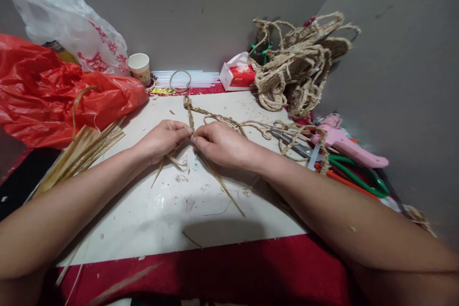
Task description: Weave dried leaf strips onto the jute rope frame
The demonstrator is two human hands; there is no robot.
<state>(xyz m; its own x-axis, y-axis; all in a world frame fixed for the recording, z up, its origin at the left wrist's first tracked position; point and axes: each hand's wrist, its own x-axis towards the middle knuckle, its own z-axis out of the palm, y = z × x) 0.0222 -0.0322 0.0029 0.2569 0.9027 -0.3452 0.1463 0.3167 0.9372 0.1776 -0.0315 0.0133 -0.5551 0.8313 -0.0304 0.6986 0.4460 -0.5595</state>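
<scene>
I look down at a white work board [161, 215], where my left hand [163, 139] and right hand [224, 146] meet at the middle. Both are closed, and their fingertips pinch the near end of a braided straw cord [189, 107].

The cord's long axis runs straight away from me toward the back wall, then loops off to the right. Its loose straw strands [222, 184] trail back toward me from under the hands.

I judge the cord to be light, dry and limp. The single strands look brittle and likely to split, so the firmest hold is right where the braid ends, as the fingers have it.

A bundle of flat straw strips [81, 150] lies to the left beside a red plastic bag [53, 91]. A pile of braided rope [297, 71], a pink glue gun [344, 143] and green-handled scissors [355, 174] are on the right.
</scene>
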